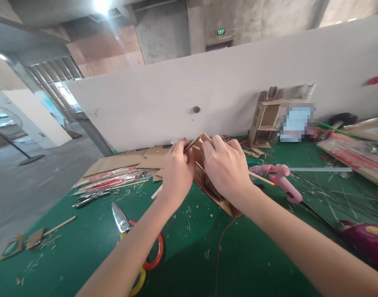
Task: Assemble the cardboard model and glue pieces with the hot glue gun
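Observation:
A small brown cardboard structure (230, 208) is held up off the green tabletop between my hands, tilted toward me. My left hand (177, 175) is closed on its left upper edge, thumb and fingers pinching the cardboard. Curled over the top, my right hand (227, 167) has its fingertips bent down into the structure. What those fingertips hold, if anything, is hidden behind the knuckles. A thin wooden stick (263, 178) pokes out to the right behind my right hand. Scissors (156, 253) with red and yellow handles lie below my left forearm, partly covered by it.
A pink glue gun (283, 179) with a glue stick and cable rests at right. Pliers (91, 198), packaged sticks (114, 178) and cardboard sheets (114, 164) lie at left. An upright cardboard frame (265, 119) stands by the white partition (152, 107). A purple object (367, 243) sits lower right.

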`<state>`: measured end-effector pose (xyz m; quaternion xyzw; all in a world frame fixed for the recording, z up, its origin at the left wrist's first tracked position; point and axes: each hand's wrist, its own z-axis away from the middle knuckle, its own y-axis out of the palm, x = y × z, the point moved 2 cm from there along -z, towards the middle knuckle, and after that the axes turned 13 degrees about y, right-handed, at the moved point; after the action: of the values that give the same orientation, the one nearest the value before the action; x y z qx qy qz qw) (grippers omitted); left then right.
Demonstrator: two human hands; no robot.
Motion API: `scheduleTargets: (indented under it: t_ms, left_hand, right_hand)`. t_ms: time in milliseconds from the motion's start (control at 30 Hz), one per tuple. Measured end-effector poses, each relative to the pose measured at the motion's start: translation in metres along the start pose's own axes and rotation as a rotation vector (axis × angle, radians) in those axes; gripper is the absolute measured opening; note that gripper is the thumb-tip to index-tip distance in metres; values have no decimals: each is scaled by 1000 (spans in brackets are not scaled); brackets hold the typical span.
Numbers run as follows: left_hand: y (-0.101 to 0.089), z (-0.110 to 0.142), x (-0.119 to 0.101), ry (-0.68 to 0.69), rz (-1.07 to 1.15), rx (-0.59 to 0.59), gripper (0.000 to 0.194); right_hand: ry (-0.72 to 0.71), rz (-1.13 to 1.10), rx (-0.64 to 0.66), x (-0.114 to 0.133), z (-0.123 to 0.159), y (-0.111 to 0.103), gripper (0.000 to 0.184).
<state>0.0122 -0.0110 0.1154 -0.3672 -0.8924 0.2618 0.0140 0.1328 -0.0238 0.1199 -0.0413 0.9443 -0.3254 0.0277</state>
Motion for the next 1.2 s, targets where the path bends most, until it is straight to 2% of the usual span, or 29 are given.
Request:
scheduleTargets:
  t_ms: [333,600,900,1200]
  left_hand:
    - [3,2,-1,-24,60,-2,16]
    - [-2,-2,0,17,5,10,14]
    - [1,1,-4,27,27,-33,12]
    - [-2,-1,-3,20,67,1,17]
  right_hand:
    - [3,-5,44,0,1,-1,24]
    - [25,-46,63,-1,-2,1,18]
    - [-4,-37,-16,0,1,0,21]
    - [29,-102,40,-4,-2,3,15]
